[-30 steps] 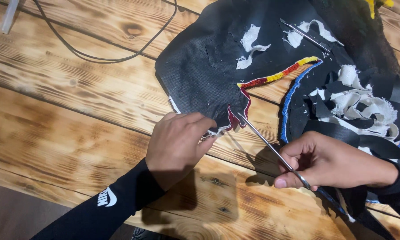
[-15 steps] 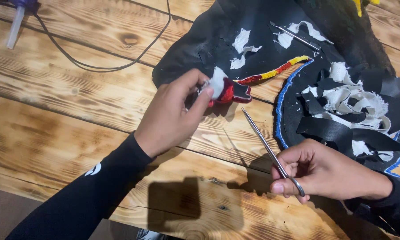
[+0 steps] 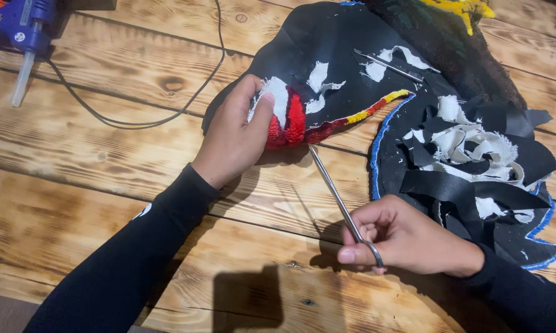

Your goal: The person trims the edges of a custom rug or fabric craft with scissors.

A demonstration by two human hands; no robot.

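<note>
My left hand pinches the folded-up edge of a black-backed tufted rug piece, and the fold shows its red pile and white backing. A red and yellow strip runs along that edge. My right hand grips the ring handles of slim metal scissors. Their tips point up toward the red fold and almost touch it. A second metal tool lies on the black backing.
A pile of black and white fabric scraps lies on a blue-edged black piece at the right. A blue glue gun with a black cord sits at the top left. All rests on a burnt-wood plank table.
My left hand has lifted and folded the rug's edge over, exposing the red pile. My right hand has drawn the scissors back toward me and slightly to the right.
</note>
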